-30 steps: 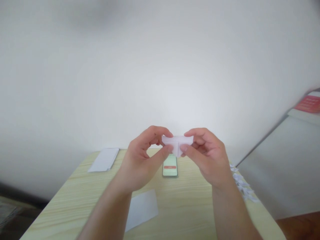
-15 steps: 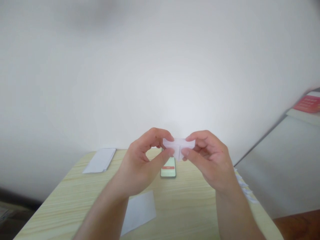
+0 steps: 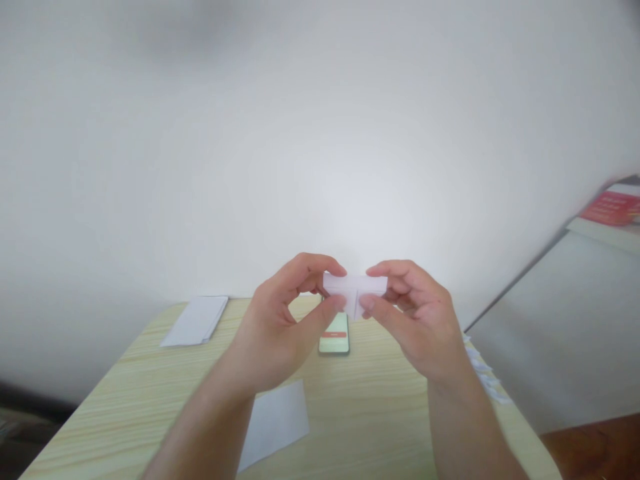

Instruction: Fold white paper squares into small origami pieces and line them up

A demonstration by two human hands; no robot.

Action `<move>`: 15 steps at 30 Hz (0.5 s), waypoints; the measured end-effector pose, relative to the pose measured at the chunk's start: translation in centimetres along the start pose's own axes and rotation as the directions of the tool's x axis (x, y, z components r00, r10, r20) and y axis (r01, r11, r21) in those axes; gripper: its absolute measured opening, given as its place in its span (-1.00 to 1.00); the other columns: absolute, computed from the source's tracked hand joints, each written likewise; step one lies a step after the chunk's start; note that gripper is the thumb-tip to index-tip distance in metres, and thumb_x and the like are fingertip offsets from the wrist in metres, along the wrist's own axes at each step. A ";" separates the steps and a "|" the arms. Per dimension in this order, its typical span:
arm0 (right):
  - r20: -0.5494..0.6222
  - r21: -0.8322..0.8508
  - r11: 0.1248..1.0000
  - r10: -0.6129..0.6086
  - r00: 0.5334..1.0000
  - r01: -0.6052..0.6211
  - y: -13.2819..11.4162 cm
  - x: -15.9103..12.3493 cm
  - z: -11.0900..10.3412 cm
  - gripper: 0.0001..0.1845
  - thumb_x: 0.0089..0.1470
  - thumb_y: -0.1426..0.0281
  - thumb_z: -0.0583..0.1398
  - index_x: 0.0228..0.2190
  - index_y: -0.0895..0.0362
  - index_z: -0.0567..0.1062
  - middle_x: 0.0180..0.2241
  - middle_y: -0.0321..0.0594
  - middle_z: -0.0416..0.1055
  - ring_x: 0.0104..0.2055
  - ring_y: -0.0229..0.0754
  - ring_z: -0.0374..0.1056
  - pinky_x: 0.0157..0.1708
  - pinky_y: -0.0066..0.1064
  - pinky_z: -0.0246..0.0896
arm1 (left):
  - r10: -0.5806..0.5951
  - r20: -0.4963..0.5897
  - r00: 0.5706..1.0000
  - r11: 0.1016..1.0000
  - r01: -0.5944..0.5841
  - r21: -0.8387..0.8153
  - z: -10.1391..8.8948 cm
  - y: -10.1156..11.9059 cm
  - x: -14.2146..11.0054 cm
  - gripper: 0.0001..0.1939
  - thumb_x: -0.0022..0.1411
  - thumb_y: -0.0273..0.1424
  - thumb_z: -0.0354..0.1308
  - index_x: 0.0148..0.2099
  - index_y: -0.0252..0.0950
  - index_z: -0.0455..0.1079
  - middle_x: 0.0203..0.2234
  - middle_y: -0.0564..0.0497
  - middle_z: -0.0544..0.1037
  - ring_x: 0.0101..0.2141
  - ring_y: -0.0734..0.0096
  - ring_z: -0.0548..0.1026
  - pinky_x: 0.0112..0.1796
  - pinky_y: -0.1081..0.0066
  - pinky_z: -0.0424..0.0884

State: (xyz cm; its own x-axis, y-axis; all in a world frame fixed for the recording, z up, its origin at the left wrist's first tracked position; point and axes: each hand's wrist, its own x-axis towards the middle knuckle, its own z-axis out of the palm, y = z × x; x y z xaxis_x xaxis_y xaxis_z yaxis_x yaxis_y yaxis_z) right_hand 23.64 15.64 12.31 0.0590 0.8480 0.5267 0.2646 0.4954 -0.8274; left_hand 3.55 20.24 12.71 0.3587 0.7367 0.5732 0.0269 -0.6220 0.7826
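Note:
A small piece of folded white paper (image 3: 356, 283) is held up between my two hands above the table. It has a straight band along the top and a narrower lower part with a crease down its middle. My left hand (image 3: 283, 327) pinches its left end between thumb and forefinger. At the right end, my right hand (image 3: 423, 320) does the same. Behind and below the paper, a phone (image 3: 334, 340) with a lit screen lies partly hidden. Under my left wrist lies a white sheet (image 3: 277, 423), partly covered by the forearm.
A stack of white paper (image 3: 196, 320) sits at the table's back left. Several folded white pieces (image 3: 483, 370) lie along the right edge of the wooden table (image 3: 370, 427). A wall (image 3: 320, 133) stands behind, and a pale cabinet-like surface (image 3: 570, 333) bearing a red item (image 3: 610, 208) stands right.
Both hands keep their pinch on the folded paper. The whole view has shifted very slightly; fingers and paper have barely moved.

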 end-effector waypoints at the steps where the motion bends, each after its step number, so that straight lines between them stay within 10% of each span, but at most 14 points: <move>1: 0.003 0.000 1.000 -0.003 1.000 0.003 0.0 0.0 0.0 -0.73 0.19 0.32 0.35 -0.06 -0.04 0.52 -0.40 -0.34 0.55 -0.38 -0.18 0.48 -0.42 -0.32 0.36 | -0.001 0.001 1.000 1.000 0.001 0.000 0.0 0.0 0.0 -0.79 0.35 -0.42 0.26 0.01 -0.12 0.42 -0.23 -0.01 0.53 -0.21 0.30 0.50 -0.13 0.25 0.44; 15: 0.012 0.047 0.998 -0.044 0.999 0.044 0.2 0.0 0.0 -0.87 0.21 0.37 0.34 -0.18 -0.02 0.56 -0.32 -0.29 0.57 -0.34 -0.20 0.49 -0.34 -0.33 0.37 | 0.030 0.003 1.000 0.999 -0.030 -0.012 0.0 -0.1 0.0 -0.84 0.36 -0.43 0.26 -0.03 -0.16 0.44 -0.26 0.00 0.55 -0.23 0.33 0.50 -0.16 0.29 0.41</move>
State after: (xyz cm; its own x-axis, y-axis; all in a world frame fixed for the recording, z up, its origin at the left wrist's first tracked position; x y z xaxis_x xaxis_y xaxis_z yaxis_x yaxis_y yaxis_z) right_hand 23.71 15.73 12.08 0.0354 0.8275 0.5603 0.2210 0.5403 -0.8120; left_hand 3.53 20.30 12.59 0.3620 0.7172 0.5954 0.0047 -0.6401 0.7683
